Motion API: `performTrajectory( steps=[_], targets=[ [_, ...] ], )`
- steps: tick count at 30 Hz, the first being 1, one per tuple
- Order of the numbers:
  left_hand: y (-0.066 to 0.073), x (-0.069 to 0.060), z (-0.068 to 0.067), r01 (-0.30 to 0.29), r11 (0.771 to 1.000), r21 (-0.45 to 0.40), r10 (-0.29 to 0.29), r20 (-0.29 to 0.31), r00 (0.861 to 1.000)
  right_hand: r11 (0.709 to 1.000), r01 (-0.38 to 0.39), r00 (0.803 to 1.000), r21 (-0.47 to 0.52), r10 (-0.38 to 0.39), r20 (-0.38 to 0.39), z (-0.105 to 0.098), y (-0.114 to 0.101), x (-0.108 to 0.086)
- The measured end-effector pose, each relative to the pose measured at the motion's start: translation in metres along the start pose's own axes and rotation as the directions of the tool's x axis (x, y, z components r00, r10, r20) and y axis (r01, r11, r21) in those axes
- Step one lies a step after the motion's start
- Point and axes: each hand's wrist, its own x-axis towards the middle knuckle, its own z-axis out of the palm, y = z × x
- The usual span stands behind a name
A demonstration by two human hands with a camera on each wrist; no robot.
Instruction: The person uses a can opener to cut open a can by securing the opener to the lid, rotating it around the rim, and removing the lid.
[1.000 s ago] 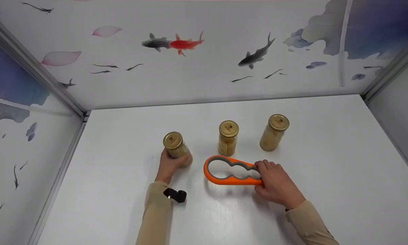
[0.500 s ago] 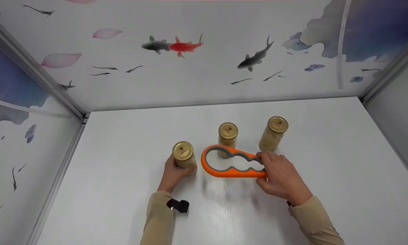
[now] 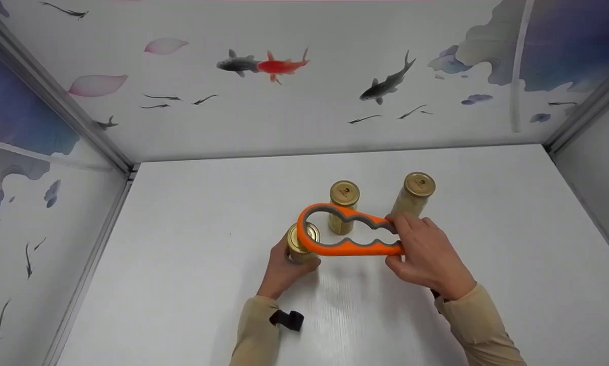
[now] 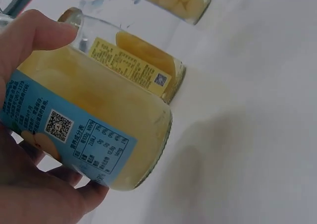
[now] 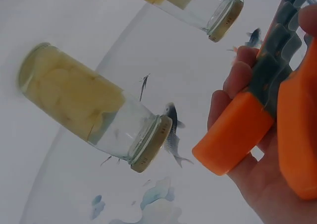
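A glass jar with a gold lid (image 3: 296, 243) is gripped by the left hand (image 3: 285, 270), fingers and thumb round its body. In the left wrist view that jar (image 4: 94, 110) shows a blue label and pale yellow contents, its base off the table. The right hand (image 3: 429, 254) holds the handles of an orange opener with grey toothed inner edges (image 3: 353, 249). In the head view the opener's round end overlaps the held jar's lid; whether they touch, I cannot tell. The right wrist view shows the orange handle (image 5: 235, 132) against the right palm (image 5: 267, 184).
Two more gold-lidded jars stand on the white table (image 3: 192, 229): one in the middle (image 3: 344, 194), partly behind the opener, and one at the right (image 3: 414, 195), just beyond the right hand. Patterned panels (image 3: 284, 112) enclose the table at the back and sides.
The left hand has lifted its jar and moved it to the right. The right hand has moved the opener slightly away from the body, and its loop now overlaps the held jar's lid in view.
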Motion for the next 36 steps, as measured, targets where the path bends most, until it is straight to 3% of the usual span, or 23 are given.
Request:
performTrajectory(
  steps=[9, 13, 16, 20, 25, 31, 36],
  targets=[
    [0.007, -0.011, 0.021, -0.069, 0.997, -0.024, 0.069, -0.004, 0.998, 0.995, 0.103, 0.995, -0.006, -0.103, -0.01, 0.0, -0.018, 0.009],
    [0.025, -0.019, 0.028, -0.114, 0.993, 0.014, 0.114, 0.007, 0.993, 0.989, 0.145, 0.989, -0.028, -0.145, -0.009, 0.005, -0.026, 0.011],
    [0.036, -0.022, 0.033, -0.159, 0.987, -0.019, 0.16, 0.052, 0.986, 0.987, 0.16, 0.987, -0.033, -0.16, 0.001, 0.009, -0.032, 0.012],
    [0.037, -0.023, 0.039, -0.181, 0.979, -0.089, 0.188, 0.072, 0.98, 0.984, 0.173, 0.985, -0.03, -0.173, 0.006, 0.013, -0.036, 0.011],
    [0.041, -0.025, 0.043, -0.167, 0.984, -0.063, 0.171, 0.049, 0.984, 0.981, 0.186, 0.982, -0.055, -0.187, -0.014, 0.014, -0.037, 0.01],
    [0.046, -0.026, 0.045, -0.054, 0.998, -0.018, 0.054, 0.021, 0.998, 0.98, 0.18, 0.984, -0.08, -0.179, 0.014, 0.015, -0.035, 0.009],
    [0.041, -0.026, 0.049, -0.015, 1.0, 0.004, 0.015, 0.008, 1.0, 0.981, 0.17, 0.985, -0.093, -0.166, 0.047, 0.017, -0.034, 0.008]
  ],
)
